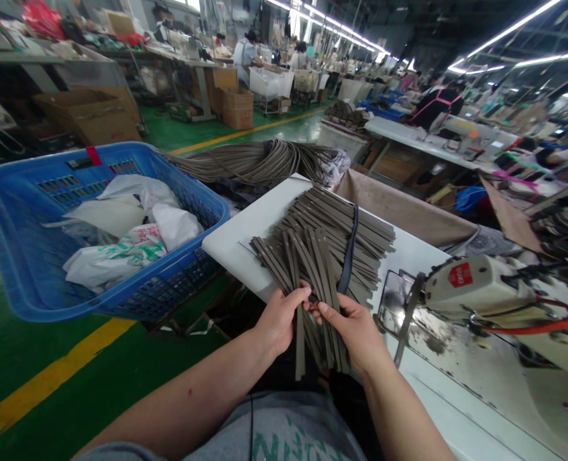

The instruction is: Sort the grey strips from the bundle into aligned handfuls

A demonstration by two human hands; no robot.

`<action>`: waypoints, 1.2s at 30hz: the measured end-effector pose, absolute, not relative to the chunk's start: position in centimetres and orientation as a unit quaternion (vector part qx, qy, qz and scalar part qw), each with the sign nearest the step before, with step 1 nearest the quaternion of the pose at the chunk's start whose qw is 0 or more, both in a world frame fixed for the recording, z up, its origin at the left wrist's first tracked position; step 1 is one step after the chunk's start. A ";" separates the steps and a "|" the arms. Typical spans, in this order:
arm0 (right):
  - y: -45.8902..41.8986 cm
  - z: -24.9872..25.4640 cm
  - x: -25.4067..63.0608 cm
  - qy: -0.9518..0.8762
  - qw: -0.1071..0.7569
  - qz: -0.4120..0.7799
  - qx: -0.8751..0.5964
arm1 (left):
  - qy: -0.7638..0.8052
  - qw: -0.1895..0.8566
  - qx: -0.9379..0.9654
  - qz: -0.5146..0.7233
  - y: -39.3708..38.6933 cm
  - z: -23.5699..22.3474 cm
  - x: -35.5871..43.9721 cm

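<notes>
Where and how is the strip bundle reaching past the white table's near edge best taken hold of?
Probably pinch the strip bundle at its middle, from left and right together: its strips gather there, while the far ends fan over the white table.

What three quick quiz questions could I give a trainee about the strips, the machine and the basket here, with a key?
1. True or false: the left grip and the right grip both touch the grey-brown strips.

2. Multiple choice: what colour is the label on the sewing machine?
A) green
B) red
C) yellow

3. Fill in: seen by the person wearing the camera, the blue basket is to the ____ of the white table.

Key: 1. True; 2. B; 3. left
</notes>
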State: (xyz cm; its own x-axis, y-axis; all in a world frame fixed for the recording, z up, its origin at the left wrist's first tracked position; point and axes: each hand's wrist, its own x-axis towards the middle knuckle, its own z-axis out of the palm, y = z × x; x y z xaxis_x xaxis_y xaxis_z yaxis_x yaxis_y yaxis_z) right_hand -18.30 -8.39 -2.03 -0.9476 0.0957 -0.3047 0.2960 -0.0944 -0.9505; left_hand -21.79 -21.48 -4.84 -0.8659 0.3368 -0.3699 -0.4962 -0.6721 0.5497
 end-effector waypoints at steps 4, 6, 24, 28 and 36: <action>-8.6 -2.1 -18.2 0.718 0.054 -0.683 0.124 | 0.387 0.222 -0.123 0.886 -21.2 -4.9 -21.7; -8.7 -2.2 -18.2 0.747 0.048 -0.654 0.110 | 0.416 0.197 -0.128 0.878 -21.1 -5.0 -21.7; -8.5 -2.5 -17.9 0.676 0.042 -0.714 0.179 | 0.388 0.213 -0.163 0.882 -21.1 -5.7 -21.9; -8.1 -2.9 -18.1 0.672 0.028 -0.715 0.190 | 0.380 0.221 -0.149 0.886 -21.2 -5.4 -21.8; -8.5 -2.9 -17.9 0.775 0.006 -0.622 0.110 | 0.364 0.226 -0.103 0.898 -21.1 -4.9 -21.4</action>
State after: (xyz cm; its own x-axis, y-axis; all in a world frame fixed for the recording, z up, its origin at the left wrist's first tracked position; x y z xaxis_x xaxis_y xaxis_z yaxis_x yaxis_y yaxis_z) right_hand -17.91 -8.46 -2.92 -0.9758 0.1628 -0.1459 0.1776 0.2010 -0.9634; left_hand -21.36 -21.11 -4.90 -0.8766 0.3306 -0.3496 -0.4808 -0.6330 0.6068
